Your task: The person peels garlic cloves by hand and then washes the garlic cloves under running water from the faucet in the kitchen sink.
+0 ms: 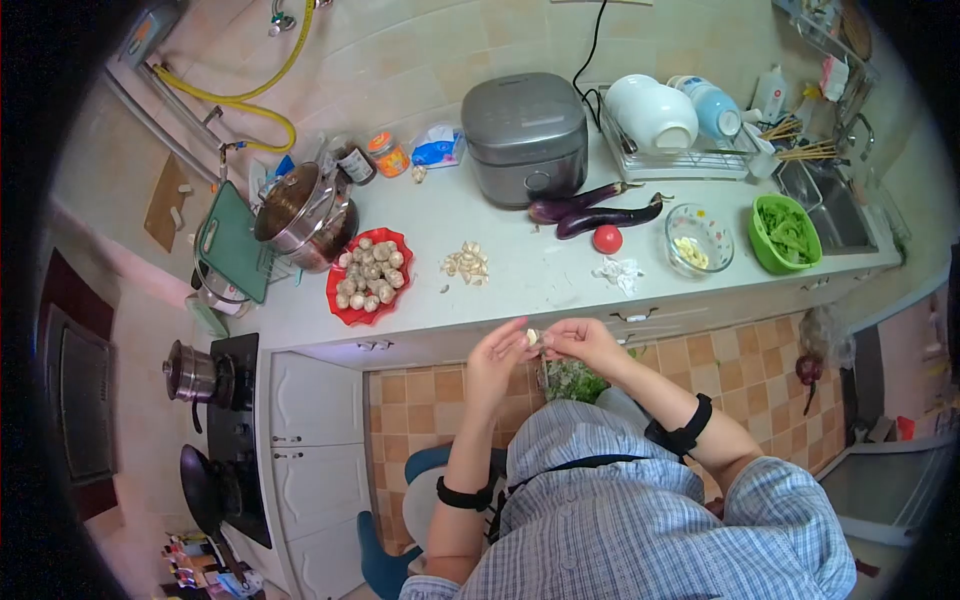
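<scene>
In front of my body, just off the counter's front edge, my left hand [492, 362] pinches a pale garlic clove [532, 337] between thumb and fingertips. My right hand [592, 345] meets it from the other side, thumb and finger closed on the clove's loose skin. Beyond them on the counter lies a small heap of unpeeled garlic cloves [466, 262]. Peeled cloves [690, 251] rest in a clear glass bowl [716, 228] to the right. Scraps of white garlic skin [620, 274] lie left of that bowl.
On the counter [520, 285] stand a red bowl [346, 314] of mushrooms, a rice cooker [526, 140], two eggplants [610, 214], a tomato [607, 239] and a green basin [793, 265] of leafy greens. A stove [237, 440] is at left, a sink [845, 220] at right. Below my hands sit bagged greens [572, 380].
</scene>
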Available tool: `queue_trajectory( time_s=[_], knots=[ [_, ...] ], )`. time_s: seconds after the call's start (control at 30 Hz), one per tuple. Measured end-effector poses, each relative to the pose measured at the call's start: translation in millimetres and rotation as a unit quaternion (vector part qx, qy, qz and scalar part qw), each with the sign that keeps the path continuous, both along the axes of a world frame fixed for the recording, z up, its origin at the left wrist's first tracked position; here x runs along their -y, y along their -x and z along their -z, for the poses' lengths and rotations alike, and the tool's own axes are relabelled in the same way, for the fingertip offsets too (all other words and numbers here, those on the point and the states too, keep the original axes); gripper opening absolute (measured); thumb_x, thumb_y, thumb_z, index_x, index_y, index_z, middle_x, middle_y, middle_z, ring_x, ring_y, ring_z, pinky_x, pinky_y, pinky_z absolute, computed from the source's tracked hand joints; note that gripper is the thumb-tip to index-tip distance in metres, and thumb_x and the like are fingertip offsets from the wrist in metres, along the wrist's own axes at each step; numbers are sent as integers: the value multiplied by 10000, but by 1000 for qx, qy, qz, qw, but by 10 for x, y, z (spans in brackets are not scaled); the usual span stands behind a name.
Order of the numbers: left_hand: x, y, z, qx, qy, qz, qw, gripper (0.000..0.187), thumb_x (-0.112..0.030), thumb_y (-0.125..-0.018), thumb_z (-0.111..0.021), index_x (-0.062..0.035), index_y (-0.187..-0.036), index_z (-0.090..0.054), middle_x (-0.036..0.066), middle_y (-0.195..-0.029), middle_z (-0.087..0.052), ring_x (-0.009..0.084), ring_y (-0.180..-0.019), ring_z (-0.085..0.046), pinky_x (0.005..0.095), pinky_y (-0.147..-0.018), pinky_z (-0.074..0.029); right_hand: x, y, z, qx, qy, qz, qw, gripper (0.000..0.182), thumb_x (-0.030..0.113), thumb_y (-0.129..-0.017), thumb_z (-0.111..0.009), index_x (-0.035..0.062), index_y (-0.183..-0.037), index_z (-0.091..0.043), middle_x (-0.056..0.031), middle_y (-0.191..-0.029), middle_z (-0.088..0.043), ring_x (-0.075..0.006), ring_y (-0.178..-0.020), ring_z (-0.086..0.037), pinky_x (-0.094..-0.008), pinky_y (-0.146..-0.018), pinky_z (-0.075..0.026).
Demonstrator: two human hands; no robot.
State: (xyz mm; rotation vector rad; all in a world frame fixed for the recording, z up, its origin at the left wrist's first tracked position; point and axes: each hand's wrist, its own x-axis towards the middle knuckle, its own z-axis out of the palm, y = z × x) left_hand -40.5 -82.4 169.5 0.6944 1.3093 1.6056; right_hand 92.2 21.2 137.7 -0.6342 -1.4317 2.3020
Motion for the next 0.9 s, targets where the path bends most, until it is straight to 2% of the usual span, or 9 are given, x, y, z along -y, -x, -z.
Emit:
queue_trajectory(
  time_s=[0.07, 0.33, 0.43, 0.5, 0.57, 0.63, 0.7, 0.83, 0.9],
  knots=[
    [-1, 9, 27, 1, 20, 13, 1000, 239, -67, -830, -500, 71, -1026, -506, 116, -947, -564, 173, -848, -566, 263, -767, -473, -1, -7, 30, -3, -28, 8, 1000, 194, 97, -800, -555, -38, -939, -546, -71, -845, -588, -115, -777, -574, -220, -717, -461],
    [-2, -23, 104, 55, 16, 16, 998, 261, -72, -839, -485, 75, -1054, -498, 131, -990, -560, 180, -854, -573, 267, -779, -471, -15, 29, -119, 3, -192, 72, 979, 258, 57, -780, -577, -24, -1019, -523, -75, -911, -591, -104, -819, -561, -217, -735, -449],
    [-33, -59, 131, 20, 7, 0, 1000, 250, -67, -838, -483, 68, -1046, -509, 127, -991, -561, 178, -849, -575, 267, -777, -471, 4, 69, -98, 22, -181, 67, 981, 257, 53, -785, -569, -22, -1025, -516, -85, -944, -585, -116, -842, -560, -229, -753, -450],
    [-39, -61, 149, -10, 0, -11, 1000, 243, -64, -837, -483, 63, -1042, -515, 123, -991, -562, 177, -847, -576, 267, -774, -473, 32, 114, -16, -29, -64, 77, 995, 234, 60, -791, -563, -13, -1011, -526, -81, -940, -586, -123, -848, -562, -234, -766, -454],
    [-37, -54, 145, -64, -19, -17, 998, 230, -62, -836, -484, 55, -1029, -527, 120, -996, -561, 176, -844, -577, 273, -761, -478, 44, 127, -6, -39, -27, 74, 996, 224, 64, -794, -560, -10, -1003, -528, -81, -937, -585, -126, -843, -565, -237, -773, -456],
    [-28, -55, 147, -51, -10, -20, 998, 226, -64, -835, -487, 53, -1023, -530, 118, -995, -560, 176, -841, -576, 277, -755, -480, 63, 133, 7, -50, 10, 71, 996, 214, 67, -797, -557, -7, -996, -531, -82, -933, -585, -129, -838, -567, -240, -779, -458],
    [-12, -53, 149, -38, -2, -22, 999, 222, -67, -834, -489, 50, -1018, -533, 117, -993, -560, 176, -839, -576, 281, -749, -482, 83, 143, 28, -80, 140, 72, 984, 202, 67, -799, -555, -9, -985, -533, -87, -916, -587, -128, -832, -568, -244, -781, -461],
    [12, -43, 174, 36, 17, -14, 999, 236, -78, -834, -492, 48, -1031, -517, 123, -985, -560, 174, -842, -571, 280, -761, -475, 92, 133, -35, -52, 124, 67, 989, 193, 75, -797, -559, -8, -970, -536, -90, -898, -590, -127, -828, -570, -243, -780, -461],
    [18, -33, 191, 55, 23, -6, 998, 242, -82, -835, -492, 47, -1040, -509, 125, -978, -562, 174, -846, -569, 276, -770, -471, 89, 136, -45, -22, 70, 72, 995, 186, 62, -790, -565, -13, -958, -537, -86, -884, -592, -123, -813, -573, -229, -761, -465]
  ],
)
